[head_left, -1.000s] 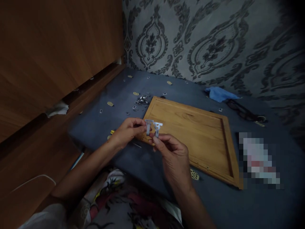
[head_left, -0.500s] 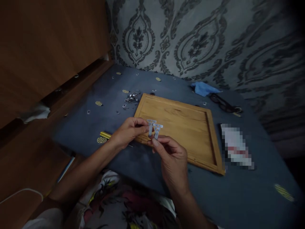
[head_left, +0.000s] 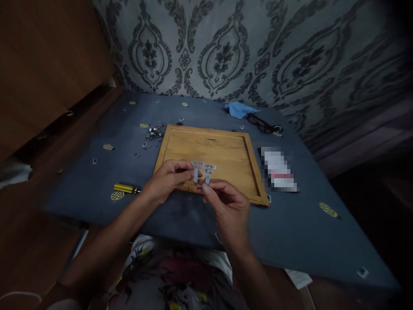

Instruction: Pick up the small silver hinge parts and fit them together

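Note:
Two small T-shaped metal brackets are held side by side above the near part of a wooden panel with a raised frame (head_left: pixel 206 142). My left hand (head_left: pixel 169 178) pinches the left bracket (head_left: pixel 196 171) between thumb and fingers. The right bracket (head_left: pixel 208 173) is pinched by its lower end in my right hand (head_left: pixel 230 206). Both brackets stand roughly upright, crossbars on top. Left of my left wrist lies a yellow-and-black screwdriver (head_left: pixel 126 188). Beyond the panel's left corner are a pile of small metal hardware (head_left: pixel 154 132) and several loose screws (head_left: pixel 146 148).
A dark blue patterned cloth (head_left: pixel 290 241) covers the table. On the right lies a flat blurred packet or device (head_left: pixel 279 170). Dark glasses (head_left: pixel 261 124) and a blue cloth (head_left: pixel 240 110) lie at the back by the wall. A wooden cabinet (head_left: pixel 48 64) stands at the left.
The view has swung right, so the panel and table things sit further left. The brackets are a little further apart, and more of the screwdriver shows. Both hands keep their grip.

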A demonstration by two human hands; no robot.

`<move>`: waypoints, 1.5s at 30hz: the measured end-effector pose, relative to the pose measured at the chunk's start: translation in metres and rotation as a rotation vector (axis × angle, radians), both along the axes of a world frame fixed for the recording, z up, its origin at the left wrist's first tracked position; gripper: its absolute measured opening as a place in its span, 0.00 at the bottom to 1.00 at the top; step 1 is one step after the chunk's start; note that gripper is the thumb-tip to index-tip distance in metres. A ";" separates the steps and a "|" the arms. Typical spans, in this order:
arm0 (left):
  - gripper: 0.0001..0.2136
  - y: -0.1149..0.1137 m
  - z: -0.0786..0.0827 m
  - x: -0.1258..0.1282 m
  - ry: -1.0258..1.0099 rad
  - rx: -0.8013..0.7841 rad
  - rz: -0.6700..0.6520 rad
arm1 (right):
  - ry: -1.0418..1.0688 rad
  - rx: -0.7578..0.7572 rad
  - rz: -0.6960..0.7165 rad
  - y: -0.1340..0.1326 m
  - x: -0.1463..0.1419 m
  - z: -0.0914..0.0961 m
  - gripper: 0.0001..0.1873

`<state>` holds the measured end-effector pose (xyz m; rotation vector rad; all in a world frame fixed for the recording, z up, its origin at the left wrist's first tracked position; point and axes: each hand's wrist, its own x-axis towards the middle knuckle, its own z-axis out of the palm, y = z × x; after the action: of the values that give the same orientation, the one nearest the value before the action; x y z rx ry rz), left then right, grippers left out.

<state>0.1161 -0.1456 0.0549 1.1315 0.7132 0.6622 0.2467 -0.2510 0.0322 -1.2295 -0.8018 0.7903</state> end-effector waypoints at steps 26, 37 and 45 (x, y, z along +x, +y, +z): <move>0.17 -0.020 0.023 0.016 -0.042 0.060 -0.010 | -0.075 0.132 -0.064 -0.006 0.013 0.018 0.08; 0.14 -0.024 0.023 0.018 -0.135 0.132 -0.037 | -0.064 0.151 -0.065 -0.012 0.014 0.025 0.05; 0.18 -0.023 0.028 0.008 -0.146 0.014 0.068 | -0.032 0.142 -0.014 0.003 0.006 0.025 0.08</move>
<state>0.1238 -0.1685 0.0831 1.0632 0.6250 0.8003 0.2523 -0.2477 0.0576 -1.1225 -0.8606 0.6921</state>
